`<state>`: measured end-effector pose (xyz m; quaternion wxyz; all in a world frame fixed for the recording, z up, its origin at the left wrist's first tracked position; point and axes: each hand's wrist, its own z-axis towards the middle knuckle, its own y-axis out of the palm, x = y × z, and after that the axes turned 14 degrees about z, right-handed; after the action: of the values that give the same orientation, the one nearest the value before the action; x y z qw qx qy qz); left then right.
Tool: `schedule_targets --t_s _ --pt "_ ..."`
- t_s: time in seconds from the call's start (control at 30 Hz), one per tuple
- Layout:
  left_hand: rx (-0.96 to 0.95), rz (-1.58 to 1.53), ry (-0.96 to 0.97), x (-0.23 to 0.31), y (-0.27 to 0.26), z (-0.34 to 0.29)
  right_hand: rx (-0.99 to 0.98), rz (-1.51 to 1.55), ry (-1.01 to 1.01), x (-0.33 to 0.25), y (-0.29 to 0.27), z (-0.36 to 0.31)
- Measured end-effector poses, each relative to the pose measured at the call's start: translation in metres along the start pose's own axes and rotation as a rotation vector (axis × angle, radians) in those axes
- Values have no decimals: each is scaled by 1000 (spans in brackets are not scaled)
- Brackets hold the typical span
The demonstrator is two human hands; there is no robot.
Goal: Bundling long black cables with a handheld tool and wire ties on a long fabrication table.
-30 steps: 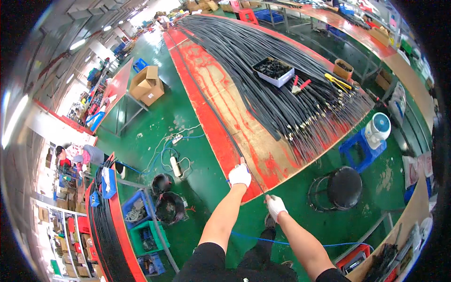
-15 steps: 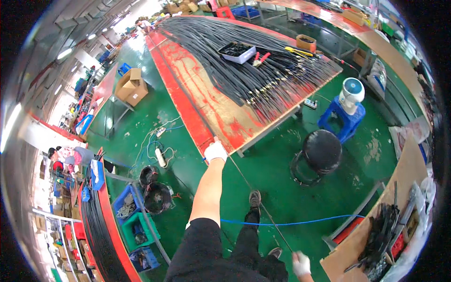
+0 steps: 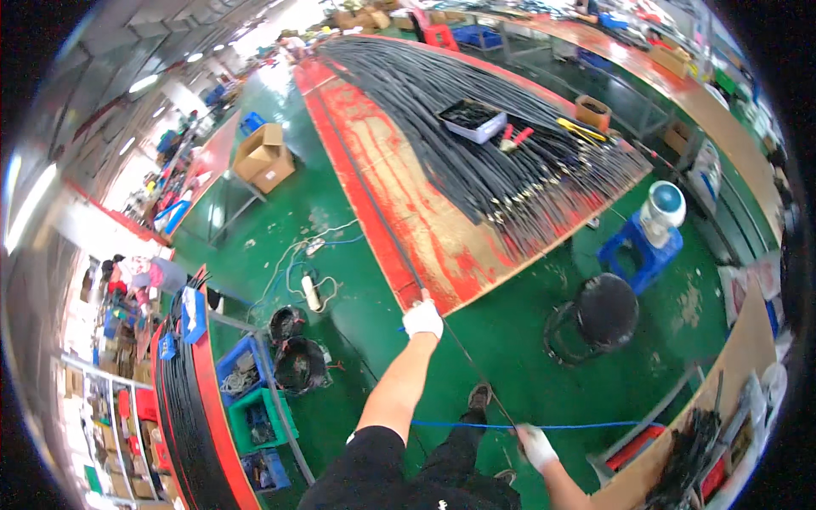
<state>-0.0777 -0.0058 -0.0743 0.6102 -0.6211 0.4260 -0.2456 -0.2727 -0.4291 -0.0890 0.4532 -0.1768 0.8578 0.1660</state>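
- The white-gloved right hand (image 3: 535,447) was low at the front, fingers curled in on the thin black cable (image 3: 466,355) — its grip looked closed, though blur hid the exact fingertip contact
- From that hand the cable ran taut, slanting up and leftward over the green floor (image 3: 518,374), past a shoe (image 3: 480,396) and on to the left hand (image 3: 422,319)
- The left hand, gloved in white too, was wrapped round the cable just beside the near corner of the long red table (image 3: 442,293), with little or no gap in its grasp
- Beyond the left hand the cable lay along the left side of the tabletop, well apart from the bundle of black cables (image 3: 425,127)
- Right of the hands stood a round black stool (image 3: 607,311)
- Farther off, on the bundle, rested a white tray (image 3: 478,134) of dark pieces — red-handled pliers (image 3: 515,138) were just beside it
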Motion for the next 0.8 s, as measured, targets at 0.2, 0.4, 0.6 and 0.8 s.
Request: schedule_targets --t_s 0.2,0.4,0.6,0.8 --pt "77 33 27 -1 -8 7 -49 339 243 -95 124 207" --pt "155 90 37 -10 -7 24 162 230 70 -28 107 126" --pt "102 89 -2 3 -2 20 225 -87 49 95 15 -104" --pt "44 65 23 4 -1 -4 447 -496 585 219 -87 -418"
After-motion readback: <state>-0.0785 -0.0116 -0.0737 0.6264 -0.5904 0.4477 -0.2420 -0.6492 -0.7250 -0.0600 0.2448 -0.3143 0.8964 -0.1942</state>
